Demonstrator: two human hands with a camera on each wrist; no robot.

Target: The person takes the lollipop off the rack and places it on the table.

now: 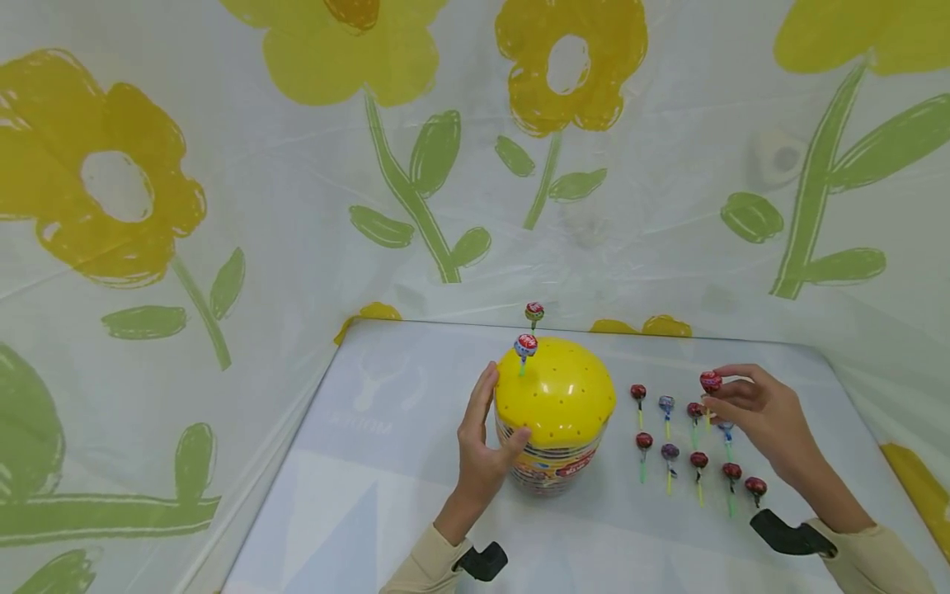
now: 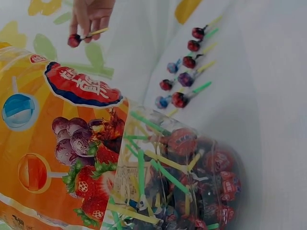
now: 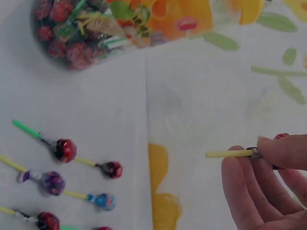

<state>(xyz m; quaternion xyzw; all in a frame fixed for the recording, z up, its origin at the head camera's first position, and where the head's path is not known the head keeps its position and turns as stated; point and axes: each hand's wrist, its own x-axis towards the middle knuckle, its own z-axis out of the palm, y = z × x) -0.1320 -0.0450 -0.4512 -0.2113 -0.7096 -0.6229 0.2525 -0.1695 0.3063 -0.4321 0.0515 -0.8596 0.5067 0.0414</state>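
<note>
A clear jar with a printed label and a domed yellow lid stands on the table, full of wrapped lollipops. Small holes dot the lid, and two lollipops stick up from its left side: one with a blue and red wrapper, one with a green and red wrapper. My left hand holds the jar's left side near the lid, thumb at the front. To the right, my right hand pinches a red-wrapped lollipop above the table. Its yellow stick points out past the fingertips.
Two rows of loose lollipops lie right of the jar, among them a purple one and a blue one. The white table ends at the back against a flower-printed curtain.
</note>
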